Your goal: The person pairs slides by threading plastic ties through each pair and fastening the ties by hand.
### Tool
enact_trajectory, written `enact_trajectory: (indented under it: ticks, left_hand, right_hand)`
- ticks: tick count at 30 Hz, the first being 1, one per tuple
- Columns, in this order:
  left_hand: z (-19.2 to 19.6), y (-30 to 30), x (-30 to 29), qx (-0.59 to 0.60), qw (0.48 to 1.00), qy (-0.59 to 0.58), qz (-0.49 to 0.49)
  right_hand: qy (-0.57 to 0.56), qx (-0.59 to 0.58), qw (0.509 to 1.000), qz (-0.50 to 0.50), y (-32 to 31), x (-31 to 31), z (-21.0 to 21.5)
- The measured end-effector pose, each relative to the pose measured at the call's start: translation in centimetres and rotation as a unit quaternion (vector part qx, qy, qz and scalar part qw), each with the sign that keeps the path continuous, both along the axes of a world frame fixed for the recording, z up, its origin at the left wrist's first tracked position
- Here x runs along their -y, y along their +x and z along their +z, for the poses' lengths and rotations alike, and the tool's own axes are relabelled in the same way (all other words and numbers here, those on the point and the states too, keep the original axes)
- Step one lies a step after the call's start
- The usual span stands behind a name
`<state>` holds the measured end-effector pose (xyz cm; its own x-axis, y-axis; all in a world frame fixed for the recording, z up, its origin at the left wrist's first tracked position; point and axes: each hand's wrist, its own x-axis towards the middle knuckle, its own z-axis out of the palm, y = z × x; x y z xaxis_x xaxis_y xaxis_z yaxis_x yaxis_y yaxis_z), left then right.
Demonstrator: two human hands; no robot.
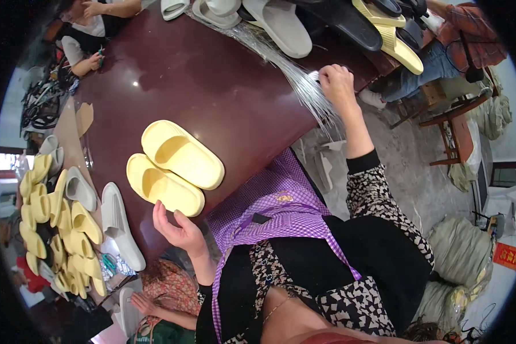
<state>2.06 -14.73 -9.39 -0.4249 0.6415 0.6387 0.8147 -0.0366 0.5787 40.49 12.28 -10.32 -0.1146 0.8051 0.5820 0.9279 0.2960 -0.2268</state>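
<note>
**Yellow slippers laid side by side, clear strips being reached for**

Two yellow slippers (172, 169) are laid side by side as a pair on the dark red tabletop (212, 97), near its edge. They look soft, thick and clean, with wide bands over the top. The left hand (178, 229) is held open just beside the nearer slipper, and nothing is held in its grip. The right hand (335, 83) is stretched far out to a bundle of thin clear strips (292, 71), and its grip is closed on their ends. It seems the pairing is done, while the fastening is not yet done. More loose slippers (69, 229) are piled at the left.
</note>
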Motion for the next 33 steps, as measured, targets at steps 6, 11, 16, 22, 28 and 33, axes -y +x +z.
enact_trajectory:
  ticks: [6,11,16,22,28,33]
  left_hand:
    - [2.8,1.4,-1.5,-0.029,0.999,-0.006,0.013]
    - [3.8,2.6,-2.5,-0.07,0.997,-0.017,-0.012]
    - [4.5,3.6,-2.0,-0.048,0.999,0.008,0.001]
    - [4.5,4.1,-1.8,-0.053,0.998,0.023,0.028]
    - [4.6,4.4,-2.4,-0.041,0.999,0.032,-0.015]
    - [5.0,5.8,-3.0,-0.035,0.997,0.038,-0.056]
  right_hand:
    - [-0.021,-0.047,0.996,0.068,-0.7,-1.4,2.6]
    - [-0.147,-0.043,0.988,0.03,0.3,1.7,3.9]
    - [-0.148,-0.053,0.986,0.058,1.8,2.1,1.9]
    - [-0.093,-0.059,0.991,0.078,1.9,2.1,1.2]
    - [-0.133,-0.103,0.976,0.138,1.3,1.5,0.3]
    - [-0.233,-0.293,0.897,0.234,-1.5,3.1,-1.6]
